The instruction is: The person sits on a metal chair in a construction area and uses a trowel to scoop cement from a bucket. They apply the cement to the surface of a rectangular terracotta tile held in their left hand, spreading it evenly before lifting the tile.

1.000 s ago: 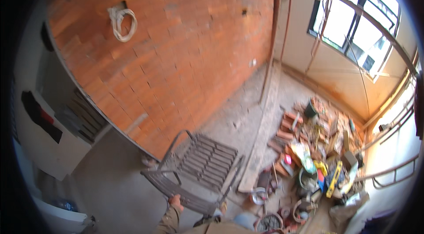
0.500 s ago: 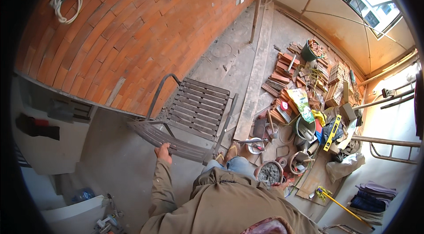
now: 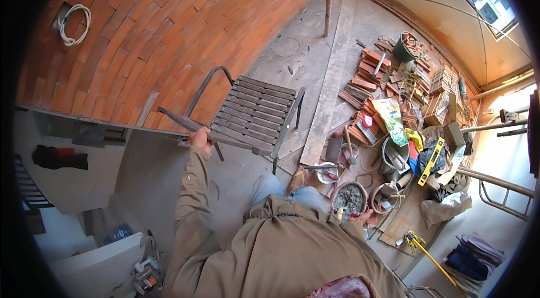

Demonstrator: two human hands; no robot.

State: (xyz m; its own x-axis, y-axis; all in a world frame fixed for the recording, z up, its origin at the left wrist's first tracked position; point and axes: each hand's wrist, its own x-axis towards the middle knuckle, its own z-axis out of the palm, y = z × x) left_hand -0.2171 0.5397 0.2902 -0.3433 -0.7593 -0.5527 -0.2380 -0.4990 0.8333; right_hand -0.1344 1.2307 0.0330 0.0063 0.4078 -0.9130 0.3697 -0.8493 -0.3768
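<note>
Fingers of the left hand (image 3: 201, 140) are wrapped around the back of a dark slatted chair (image 3: 253, 113) — its seat faces up, just beside the orange brick wall (image 3: 140, 53), though I cannot tell whether all its legs rest on the floor. On the other side of the body, the right hand (image 3: 360, 217) is at the near rim of a round bucket (image 3: 333, 197) filled with grey mortar (image 3: 350, 198); whether those fingers grip the rim or only lie against it, I cannot tell. Near that bucket is a white pail (image 3: 323, 177), with a long-handled mallet (image 3: 349, 146) beyond it. Farther right lies a yellow spirit level (image 3: 432, 162) — slanting among bags and tools — and a long wooden plank (image 3: 331, 85) runs along the floor between the chair and the loose bricks (image 3: 376, 64).
</note>
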